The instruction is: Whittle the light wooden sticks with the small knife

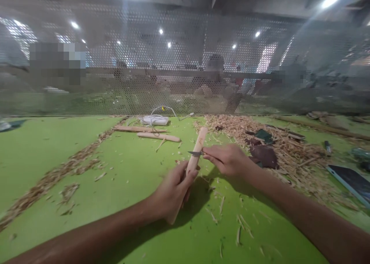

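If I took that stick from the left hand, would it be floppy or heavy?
Probably stiff: the stick looks straight, with no droop where it pokes past the left hand. It's likely quite light, since it looks like slim, bare wood. It might slip a little, because its sides look smooth.

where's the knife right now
In the head view, the knife is just right of centre, in the right hand, its blade crossing the wooden piece just above the left hand.
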A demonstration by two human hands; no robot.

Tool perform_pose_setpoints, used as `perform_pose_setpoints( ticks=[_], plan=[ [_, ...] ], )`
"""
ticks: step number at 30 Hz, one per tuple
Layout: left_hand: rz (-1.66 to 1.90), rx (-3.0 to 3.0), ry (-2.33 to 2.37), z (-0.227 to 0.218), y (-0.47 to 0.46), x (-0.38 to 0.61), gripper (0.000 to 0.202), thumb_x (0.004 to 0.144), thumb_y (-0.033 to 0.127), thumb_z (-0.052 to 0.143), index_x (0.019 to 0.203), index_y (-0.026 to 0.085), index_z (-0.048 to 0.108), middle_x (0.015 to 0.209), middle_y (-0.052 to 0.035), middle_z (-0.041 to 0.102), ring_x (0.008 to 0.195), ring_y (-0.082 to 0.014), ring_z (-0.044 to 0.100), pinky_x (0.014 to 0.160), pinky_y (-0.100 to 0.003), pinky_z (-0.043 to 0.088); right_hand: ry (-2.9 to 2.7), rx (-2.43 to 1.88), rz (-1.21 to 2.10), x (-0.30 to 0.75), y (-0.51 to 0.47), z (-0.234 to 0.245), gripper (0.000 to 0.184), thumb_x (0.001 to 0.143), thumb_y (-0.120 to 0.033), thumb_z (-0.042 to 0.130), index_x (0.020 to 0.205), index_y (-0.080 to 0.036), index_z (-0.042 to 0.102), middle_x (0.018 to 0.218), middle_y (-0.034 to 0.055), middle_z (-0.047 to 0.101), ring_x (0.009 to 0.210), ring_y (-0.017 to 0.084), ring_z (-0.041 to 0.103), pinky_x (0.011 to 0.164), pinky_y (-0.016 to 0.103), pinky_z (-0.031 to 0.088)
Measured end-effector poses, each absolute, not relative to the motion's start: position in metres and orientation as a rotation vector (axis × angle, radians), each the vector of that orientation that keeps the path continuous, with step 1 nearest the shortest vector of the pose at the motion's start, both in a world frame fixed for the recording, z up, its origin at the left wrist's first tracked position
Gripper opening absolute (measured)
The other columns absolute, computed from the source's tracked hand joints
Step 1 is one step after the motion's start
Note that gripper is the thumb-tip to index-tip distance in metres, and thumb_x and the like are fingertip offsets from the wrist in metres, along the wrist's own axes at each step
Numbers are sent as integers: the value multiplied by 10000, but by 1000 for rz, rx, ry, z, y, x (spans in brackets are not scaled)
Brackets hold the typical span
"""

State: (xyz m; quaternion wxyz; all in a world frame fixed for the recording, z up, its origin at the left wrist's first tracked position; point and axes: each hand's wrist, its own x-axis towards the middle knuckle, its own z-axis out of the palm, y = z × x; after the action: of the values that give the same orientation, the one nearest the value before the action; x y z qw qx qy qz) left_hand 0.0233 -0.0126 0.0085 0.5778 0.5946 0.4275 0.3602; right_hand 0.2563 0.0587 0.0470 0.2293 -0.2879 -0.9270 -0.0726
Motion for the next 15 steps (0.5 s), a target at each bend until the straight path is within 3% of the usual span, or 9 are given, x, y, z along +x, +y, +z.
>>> perform_pose_setpoints(
  ticks=[5, 8, 12, 15],
  plan=[
    [872, 1412, 1028, 7, -12, 25, 489, 1010, 691, 597, 1093, 209, 570, 581, 113, 456, 419, -94, 392, 369, -195, 373, -2578, -951, -163, 256, 57, 48, 453, 1162, -375, 442, 1308, -227, 844, 994, 104, 853, 672, 212, 694, 560, 339, 471],
    [893, 1447, 1009, 6, -13, 26, 438, 1023, 649, 603, 1026, 214, 554, 579, 108, 464, 417, -87, 388, 367, -193, 363, -2574, -964, -165, 258, 60, 46, 464, 1166, -375, 433, 1258, -224, 862, 1002, 99, 862, 640, 201, 682, 549, 337, 464],
    [894, 1487, 1000, 7, -11, 25, 408, 1035, 620, 597, 973, 222, 530, 572, 107, 459, 410, -83, 377, 367, -196, 345, -2551, -882, -211, 259, 63, 42, 458, 1175, -341, 435, 1248, -191, 861, 1056, 98, 869, 749, 202, 728, 585, 316, 481],
    [899, 1510, 995, 7, -9, 24, 400, 1038, 613, 593, 971, 224, 528, 569, 107, 449, 416, -88, 371, 374, -203, 348, -2544, -879, -210, 255, 62, 41, 437, 1172, -339, 458, 1232, -194, 866, 994, 86, 867, 689, 184, 695, 557, 311, 445]
  ],
)
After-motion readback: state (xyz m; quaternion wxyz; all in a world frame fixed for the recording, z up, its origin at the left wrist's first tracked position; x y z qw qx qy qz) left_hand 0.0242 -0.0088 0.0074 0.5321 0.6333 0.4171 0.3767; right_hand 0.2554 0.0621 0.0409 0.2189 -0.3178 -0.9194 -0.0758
